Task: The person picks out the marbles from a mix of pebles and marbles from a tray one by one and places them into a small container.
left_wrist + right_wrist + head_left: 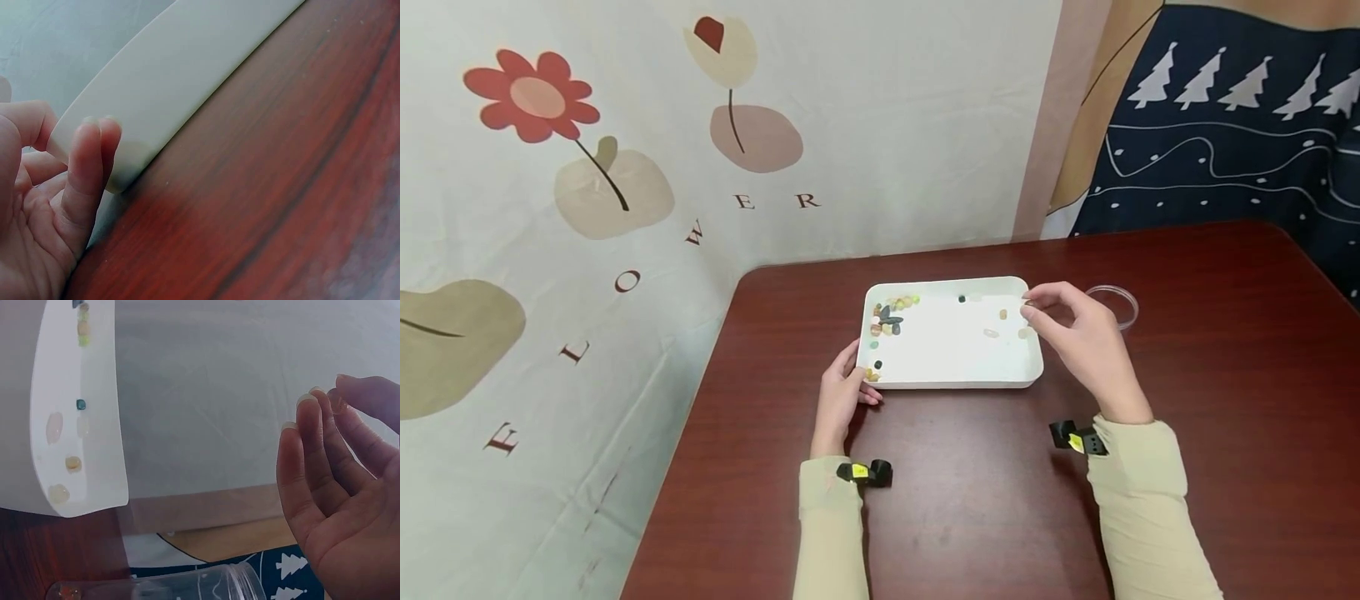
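While the left hand (838,398) curls its fingers round the near-left corner of the white tray (955,362), apparently steadying it on the bench (955,500), the right hand (1086,337), fingertips nearly meeting, pinches one small pebble (336,402) near the right rim; loose pebbles (891,320): mostly left, presumably grouped.

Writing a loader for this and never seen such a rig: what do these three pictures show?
There's no robot: a person works with bare hands. The wide picture comes from a head camera looking forward and down; the other two come from small black wrist cameras, one per arm. On the dark red table sits a white tray holding small coloured pieces, apparently stones, most along its left side. A clear container is beyond the tray's right end. The left hand grips the tray's near left corner. The right hand pinches a small brownish piece, partly hidden by the fingers.
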The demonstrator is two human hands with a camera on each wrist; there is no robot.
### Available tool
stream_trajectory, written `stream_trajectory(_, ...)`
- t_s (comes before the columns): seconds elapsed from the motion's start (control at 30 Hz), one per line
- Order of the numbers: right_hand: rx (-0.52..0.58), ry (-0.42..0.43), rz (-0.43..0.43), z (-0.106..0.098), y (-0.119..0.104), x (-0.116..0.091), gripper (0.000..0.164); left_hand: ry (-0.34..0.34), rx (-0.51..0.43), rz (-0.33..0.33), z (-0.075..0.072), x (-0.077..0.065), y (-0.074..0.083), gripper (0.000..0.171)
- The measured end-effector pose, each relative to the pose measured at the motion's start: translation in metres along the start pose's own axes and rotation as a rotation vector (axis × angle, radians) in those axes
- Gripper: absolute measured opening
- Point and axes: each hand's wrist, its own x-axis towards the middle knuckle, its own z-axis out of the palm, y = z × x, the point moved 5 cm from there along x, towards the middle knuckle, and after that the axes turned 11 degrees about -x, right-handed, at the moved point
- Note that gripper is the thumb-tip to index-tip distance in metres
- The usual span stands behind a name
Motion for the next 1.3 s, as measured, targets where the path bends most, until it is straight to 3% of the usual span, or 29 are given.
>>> stream_trajectory(0.23,0.039,0.044,0.033,-0.008,0.006,-0.001,0.032,-0.001,-0.004,0.000,0.000,0.002,-0.001,0.054)
stream_trajectory(0.53,0.080,0.146,0.056,-0.018,0.017,-0.001,0.030,0.010,-0.030,0.003,-0.008,0.013,-0.020,0.052)
stream_trajectory(0.77,0.100,0.193,0.090,-0.025,0.025,-0.003,0.032,0.015,-0.005,0.042,-0.008,0.014,-0.021,0.053)
stream_trajectory(1.0,0.096,0.230,0.114,-0.032,0.033,-0.005,0.032,0.017,0.000,0.023,-0.007,0.012,-0.016,0.052)
stream_trajectory(1.3,0.070,0.301,0.138,-0.039,0.042,-0.006,0.031,0.033,0.003,0.023,-0.009,0.013,-0.022,0.052)
